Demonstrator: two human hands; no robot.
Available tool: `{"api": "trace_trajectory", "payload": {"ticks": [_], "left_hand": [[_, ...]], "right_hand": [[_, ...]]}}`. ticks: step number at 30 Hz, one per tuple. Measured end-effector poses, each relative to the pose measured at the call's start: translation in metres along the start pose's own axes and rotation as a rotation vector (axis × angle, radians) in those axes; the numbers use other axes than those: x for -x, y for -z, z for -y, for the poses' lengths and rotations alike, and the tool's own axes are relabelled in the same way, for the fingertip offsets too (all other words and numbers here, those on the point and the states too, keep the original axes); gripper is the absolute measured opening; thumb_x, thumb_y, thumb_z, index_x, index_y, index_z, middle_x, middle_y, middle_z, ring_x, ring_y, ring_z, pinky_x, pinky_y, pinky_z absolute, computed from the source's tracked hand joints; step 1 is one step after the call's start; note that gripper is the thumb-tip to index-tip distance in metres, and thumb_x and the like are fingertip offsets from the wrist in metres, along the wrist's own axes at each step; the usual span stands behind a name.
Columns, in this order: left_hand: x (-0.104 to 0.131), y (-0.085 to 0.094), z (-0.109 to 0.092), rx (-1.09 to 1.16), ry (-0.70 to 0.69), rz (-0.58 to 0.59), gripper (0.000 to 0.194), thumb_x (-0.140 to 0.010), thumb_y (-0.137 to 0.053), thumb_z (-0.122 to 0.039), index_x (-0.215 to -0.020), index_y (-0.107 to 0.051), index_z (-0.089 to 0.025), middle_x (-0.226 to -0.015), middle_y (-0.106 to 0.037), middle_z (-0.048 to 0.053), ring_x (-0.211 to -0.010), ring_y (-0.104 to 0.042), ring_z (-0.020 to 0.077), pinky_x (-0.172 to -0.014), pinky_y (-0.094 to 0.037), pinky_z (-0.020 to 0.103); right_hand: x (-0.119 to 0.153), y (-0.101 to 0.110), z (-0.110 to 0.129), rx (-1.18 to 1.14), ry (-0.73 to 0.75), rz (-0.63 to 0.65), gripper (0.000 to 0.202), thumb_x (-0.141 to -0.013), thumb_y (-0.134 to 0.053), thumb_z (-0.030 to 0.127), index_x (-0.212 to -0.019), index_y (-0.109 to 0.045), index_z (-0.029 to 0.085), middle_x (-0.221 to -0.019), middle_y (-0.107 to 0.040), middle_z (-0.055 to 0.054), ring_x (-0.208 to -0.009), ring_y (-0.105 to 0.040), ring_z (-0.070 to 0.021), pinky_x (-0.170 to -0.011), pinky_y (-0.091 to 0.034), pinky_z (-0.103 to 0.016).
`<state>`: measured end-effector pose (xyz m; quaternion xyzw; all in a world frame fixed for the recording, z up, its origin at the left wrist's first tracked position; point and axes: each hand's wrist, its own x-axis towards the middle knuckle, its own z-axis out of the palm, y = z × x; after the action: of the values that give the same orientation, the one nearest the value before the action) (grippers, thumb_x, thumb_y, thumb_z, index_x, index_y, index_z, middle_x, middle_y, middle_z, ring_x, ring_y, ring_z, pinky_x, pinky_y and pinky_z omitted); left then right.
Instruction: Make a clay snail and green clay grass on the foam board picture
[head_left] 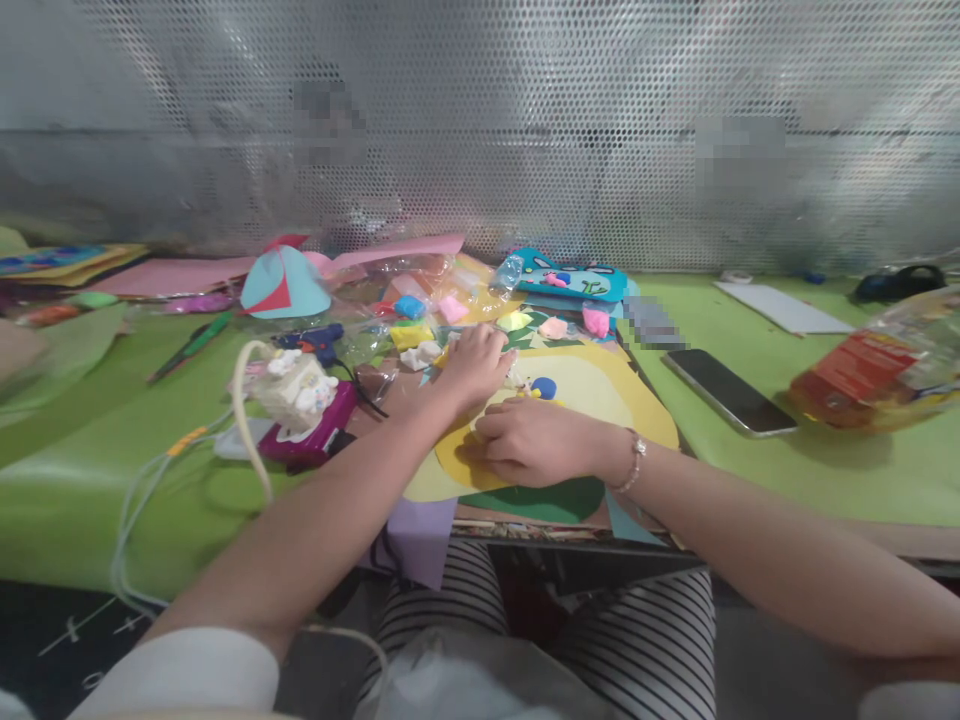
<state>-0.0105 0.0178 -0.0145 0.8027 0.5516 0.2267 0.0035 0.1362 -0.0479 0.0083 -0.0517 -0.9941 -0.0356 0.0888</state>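
The blue-and-yellow figure point(544, 388) is lying on the pale yellow paper point(600, 382), right of our left hand point(478, 366) and just to the far side of our closer right hand point(534, 440), while both are showing bent fingers, whether clamped or apart we cannot tell.

A green-covered desk point(832, 470) spans the frame's middle. At left lie scissors point(191, 345) and a purple power strip point(322, 430); at center, yellow paper shapes point(645, 405) with a blue-and-yellow figure point(544, 388); at right, a phone point(727, 390) and a bottle point(870, 375) on its side.
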Motion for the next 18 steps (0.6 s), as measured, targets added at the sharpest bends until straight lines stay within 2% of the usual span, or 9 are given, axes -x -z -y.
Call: {"api": "trace_trajectory", "payload": {"ticks": [4, 11, 15, 18], "left_hand": [[-0.0002, 0.0003, 0.0003, 0.008, 0.002, -0.005, 0.03, -0.091, -0.039, -0.038, -0.11, -0.054, -0.02, -0.117, -0.05, 0.012, -0.115, -0.042, 0.0297, -0.097, -0.034, 0.047], [-0.001, -0.0007, 0.0012, 0.035, -0.01, -0.041, 0.026, -0.091, -0.039, -0.037, -0.106, -0.055, -0.022, -0.113, -0.052, 0.009, -0.115, -0.042, 0.0276, -0.098, -0.034, 0.045], [-0.0011, 0.001, 0.0009, 0.058, -0.027, -0.063, 0.026, -0.092, -0.039, -0.035, -0.104, -0.057, -0.02, -0.11, -0.053, 0.01, -0.112, -0.043, 0.0274, -0.097, -0.035, 0.044], [-0.0011, 0.0032, 0.0008, 0.073, -0.037, -0.079, 0.027, -0.092, -0.037, -0.034, -0.103, -0.057, -0.02, -0.108, -0.054, 0.01, -0.109, -0.045, 0.0259, -0.096, -0.036, 0.043]], "right_hand": [[0.0009, 0.0, -0.0013, -0.004, -0.014, 0.007, 0.03, -0.095, -0.039, 0.023, -0.101, -0.068, 0.014, -0.083, -0.061, -0.007, -0.072, -0.051, -0.0169, -0.069, -0.036, -0.032], [0.0021, -0.001, -0.0026, -0.073, 0.012, 0.035, 0.031, -0.094, -0.043, 0.026, -0.112, -0.064, 0.014, -0.084, -0.063, -0.007, -0.074, -0.051, -0.0181, -0.072, -0.039, -0.032], [0.0007, -0.0008, -0.0023, -0.108, 0.0, 0.013, 0.028, -0.091, -0.045, 0.019, -0.11, -0.065, 0.014, -0.081, -0.062, -0.006, -0.073, -0.051, -0.0178, -0.071, -0.04, -0.032], [-0.0001, 0.0012, -0.0036, -0.198, -0.074, -0.068, 0.028, -0.084, -0.046, 0.01, -0.1, -0.069, 0.014, -0.074, -0.058, -0.005, -0.068, -0.049, -0.0161, -0.065, -0.039, -0.029]]}}
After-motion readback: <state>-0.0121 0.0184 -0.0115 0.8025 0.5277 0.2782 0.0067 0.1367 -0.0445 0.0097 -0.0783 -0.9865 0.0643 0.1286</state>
